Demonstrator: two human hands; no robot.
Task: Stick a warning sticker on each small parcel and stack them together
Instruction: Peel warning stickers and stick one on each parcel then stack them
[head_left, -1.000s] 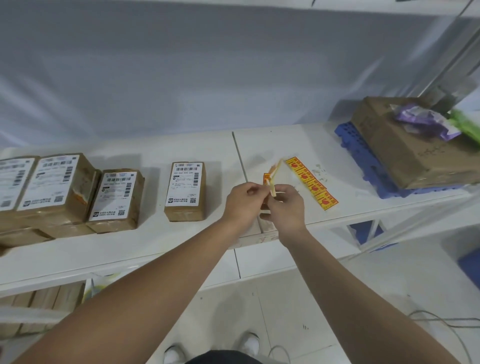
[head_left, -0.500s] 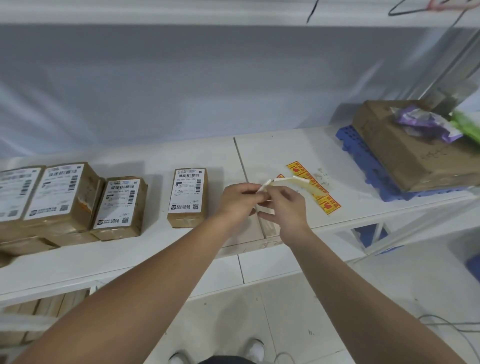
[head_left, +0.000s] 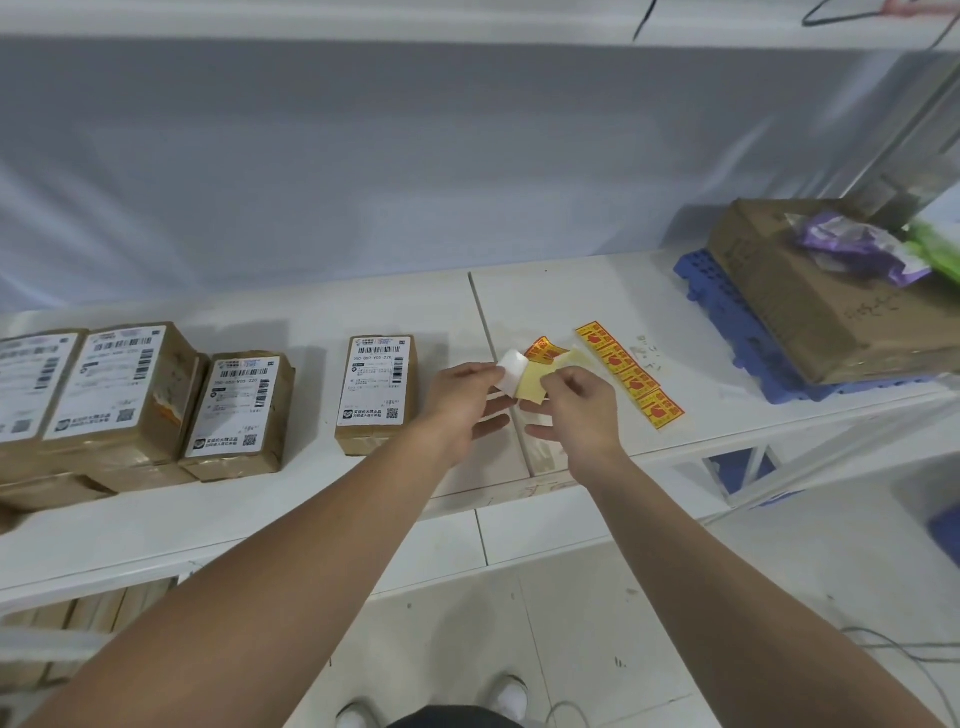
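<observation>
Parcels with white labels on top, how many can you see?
4. One parcel stands alone beside the left hand; one further left; one atop a pile; one cut by the left edge. Others underneath may be hidden.

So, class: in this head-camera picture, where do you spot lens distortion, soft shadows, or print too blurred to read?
Head view: the wide lens bows the upper shelf edge and splays the forearms; lighting is soft and even, with a faint shadow beside the lone parcel; its fine label print and the sticker strip text are too blurred to read.
</observation>
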